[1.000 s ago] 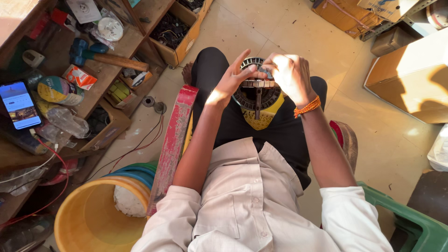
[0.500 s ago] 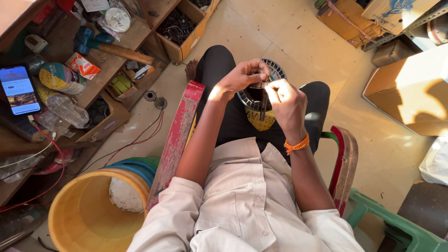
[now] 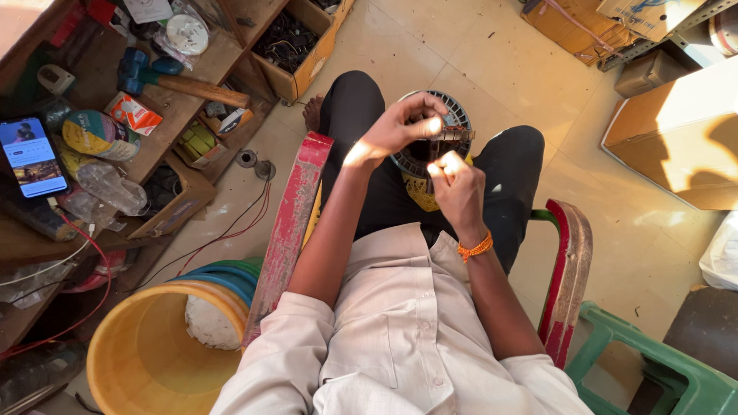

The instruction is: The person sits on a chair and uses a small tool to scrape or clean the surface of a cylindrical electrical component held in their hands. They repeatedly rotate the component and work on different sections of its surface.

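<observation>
Looking down from the head cam, I've got a round motor stator [image 3: 453, 127] sitting on the lap, propped between the knees of the black trousers. It's a dark ring with slotted teeth around the rim, and there's something yellow [image 3: 421, 192] tucked under its near edge.

My left hand [image 3: 396, 127] is reaching over the top of the stator, fingers [image 3: 424, 123] curled and pinched on the ring's near rim, with sun glare right on the fingertips. My right hand [image 3: 459, 188] sits just below it, closed into a loose fist, thumb and forefinger pressed together on something thin at the stator's edge. Can't tell what exactly, too small and washed out by the light. There's an orange thread band [image 3: 475, 248] on that wrist.

I'm on a chair with a worn red frame [image 3: 290, 230] either side. Left of that is a yellow bucket [image 3: 123, 361] with a white lump [image 3: 209, 323] down beside its rim and some blue and green rings stacked next to it.

Further left, the wooden desk [image 3: 204, 65] is cluttered: a blue-headed hammer [image 3: 165, 77], a lit phone [image 3: 31, 157], a tape roll [image 3: 91, 132], a crumpled plastic bottle [image 3: 111, 188]. Red wires [image 3: 231, 230] trail across the tiled floor. Cardboard boxes [image 3: 676, 138] off to the right, and a green plastic stool [image 3: 653, 361] at the bottom corner.
</observation>
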`<act>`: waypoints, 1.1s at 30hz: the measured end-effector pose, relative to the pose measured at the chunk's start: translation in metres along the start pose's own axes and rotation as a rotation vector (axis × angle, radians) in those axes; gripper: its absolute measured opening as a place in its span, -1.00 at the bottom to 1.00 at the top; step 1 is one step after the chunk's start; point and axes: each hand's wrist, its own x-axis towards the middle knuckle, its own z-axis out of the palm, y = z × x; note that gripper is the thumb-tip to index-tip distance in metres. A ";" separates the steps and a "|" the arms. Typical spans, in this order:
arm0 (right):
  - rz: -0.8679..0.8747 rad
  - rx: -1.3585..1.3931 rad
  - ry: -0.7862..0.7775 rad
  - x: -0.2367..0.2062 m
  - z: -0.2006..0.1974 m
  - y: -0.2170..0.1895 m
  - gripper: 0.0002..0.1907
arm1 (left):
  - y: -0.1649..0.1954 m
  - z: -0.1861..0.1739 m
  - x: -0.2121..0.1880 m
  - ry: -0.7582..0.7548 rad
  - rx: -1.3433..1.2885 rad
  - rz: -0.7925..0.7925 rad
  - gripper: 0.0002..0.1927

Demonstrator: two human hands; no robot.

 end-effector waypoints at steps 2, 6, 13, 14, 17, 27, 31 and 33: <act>-0.032 0.014 -0.018 -0.010 0.002 0.004 -0.91 | 0.005 0.004 -0.010 0.024 0.299 0.234 -0.56; -0.169 0.271 0.028 -0.017 -0.009 0.014 -0.93 | 0.007 0.018 -0.021 0.188 0.724 0.432 -0.63; -0.108 0.013 0.153 0.011 -0.055 0.005 -0.94 | -0.002 0.025 -0.022 0.290 0.779 0.464 -0.64; -0.187 0.020 0.146 0.016 -0.058 0.002 -0.93 | -0.003 0.024 -0.022 0.296 0.779 0.469 -0.64; -0.322 -0.001 0.120 0.035 -0.057 -0.008 -0.93 | -0.005 0.024 -0.022 0.303 0.790 0.479 -0.64; -0.339 -0.174 -0.043 0.098 -0.049 -0.006 -0.96 | -0.006 0.003 -0.019 0.093 0.071 0.054 -0.11; -0.311 -0.210 -0.109 0.108 -0.047 -0.011 -0.92 | -0.010 -0.003 0.000 0.169 -0.140 -0.126 -0.11; -0.279 -0.207 -0.131 0.109 -0.049 -0.014 -0.91 | -0.013 -0.004 0.004 0.199 -0.157 -0.150 -0.13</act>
